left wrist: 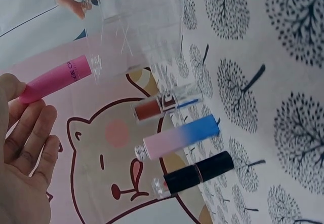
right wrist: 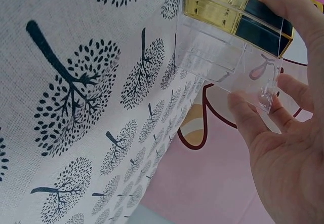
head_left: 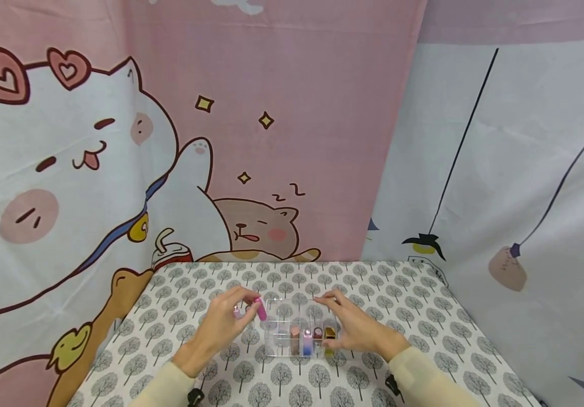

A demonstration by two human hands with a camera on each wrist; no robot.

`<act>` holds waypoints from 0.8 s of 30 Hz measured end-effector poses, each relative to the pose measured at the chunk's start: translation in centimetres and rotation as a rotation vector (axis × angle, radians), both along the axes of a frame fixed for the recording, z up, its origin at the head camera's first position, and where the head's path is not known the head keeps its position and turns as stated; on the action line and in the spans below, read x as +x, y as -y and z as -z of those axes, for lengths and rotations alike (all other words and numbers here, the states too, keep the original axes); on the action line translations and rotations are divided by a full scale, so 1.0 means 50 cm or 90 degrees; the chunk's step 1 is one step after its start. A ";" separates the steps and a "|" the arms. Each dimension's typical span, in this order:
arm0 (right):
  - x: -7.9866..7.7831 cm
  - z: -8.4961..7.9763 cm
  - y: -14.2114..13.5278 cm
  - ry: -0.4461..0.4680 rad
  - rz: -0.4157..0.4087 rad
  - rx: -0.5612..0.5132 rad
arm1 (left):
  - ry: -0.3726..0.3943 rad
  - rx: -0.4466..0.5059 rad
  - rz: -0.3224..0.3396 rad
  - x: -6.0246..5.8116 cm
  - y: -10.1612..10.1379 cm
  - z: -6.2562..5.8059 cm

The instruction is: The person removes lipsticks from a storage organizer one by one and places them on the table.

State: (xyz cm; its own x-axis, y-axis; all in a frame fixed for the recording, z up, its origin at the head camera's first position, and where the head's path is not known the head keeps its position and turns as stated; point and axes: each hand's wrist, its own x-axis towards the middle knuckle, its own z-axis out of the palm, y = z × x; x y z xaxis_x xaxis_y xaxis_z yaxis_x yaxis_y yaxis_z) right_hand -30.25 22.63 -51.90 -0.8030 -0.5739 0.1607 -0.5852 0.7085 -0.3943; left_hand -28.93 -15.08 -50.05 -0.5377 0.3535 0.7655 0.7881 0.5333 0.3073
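My left hand (head_left: 223, 319) pinches a pink lipstick tube (left wrist: 58, 79) between thumb and fingertips, close to the left side of a clear plastic organizer (head_left: 277, 330). My right hand (head_left: 357, 327) grips the organizer's right end, thumb on the near side and fingers at the far wall. Standing in its near compartments are a brownish-pink lipstick (head_left: 295, 339), a pink-and-blue lipstick (head_left: 308, 343), a dark red-capped one (head_left: 318, 333) and a gold-and-black one (right wrist: 212, 3). The far compartments appear bare.
Left of the organizer, partly behind my left hand in the head view, stand a red lip gloss (left wrist: 148, 110), another pink-and-blue lipstick (left wrist: 179, 137) and a black lipstick (left wrist: 200, 174). A tree-patterned cloth (head_left: 282, 376) covers the table; a cartoon-printed curtain (head_left: 292, 113) hangs behind.
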 end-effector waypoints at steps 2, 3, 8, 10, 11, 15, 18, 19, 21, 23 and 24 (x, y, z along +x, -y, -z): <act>0.000 0.001 0.000 -0.003 0.000 0.000 | -0.014 0.000 -0.007 -0.005 0.006 -0.001; -0.001 0.002 0.000 -0.004 0.000 0.000 | -0.017 0.001 -0.010 -0.007 0.009 -0.002; 0.000 0.003 -0.001 -0.003 -0.002 -0.003 | -0.042 0.011 -0.033 -0.014 0.029 -0.008; -0.001 0.003 -0.002 -0.003 -0.002 -0.005 | -0.051 0.015 -0.041 -0.015 0.039 -0.010; 0.000 0.003 -0.002 -0.004 -0.002 -0.005 | -0.056 0.016 -0.047 -0.015 0.043 -0.011; 0.000 0.002 -0.002 -0.008 -0.003 -0.006 | -0.073 0.024 -0.065 -0.018 0.063 -0.014; 0.001 0.001 -0.002 -0.004 -0.004 -0.006 | -0.087 0.032 -0.069 -0.023 0.077 -0.014; 0.001 0.000 0.000 -0.002 -0.004 -0.005 | -0.093 0.033 -0.073 -0.024 0.082 -0.014; 0.001 0.000 0.002 0.000 -0.002 -0.003 | -0.103 0.036 -0.080 -0.027 0.093 -0.013; 0.001 0.000 0.002 0.003 0.002 -0.002 | -0.109 0.034 -0.096 -0.030 0.104 -0.012; 0.001 0.000 0.003 0.004 0.003 -0.002 | -0.109 0.033 -0.105 -0.031 0.108 -0.013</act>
State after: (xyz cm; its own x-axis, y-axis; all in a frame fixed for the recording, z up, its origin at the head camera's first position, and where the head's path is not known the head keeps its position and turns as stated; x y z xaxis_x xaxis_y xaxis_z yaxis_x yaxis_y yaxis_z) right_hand -30.18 22.50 -51.91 -0.8067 -0.5696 0.1576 -0.5794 0.7096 -0.4009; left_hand -30.48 -20.50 -49.41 -0.4455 0.2298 0.8653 0.7343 0.6467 0.2063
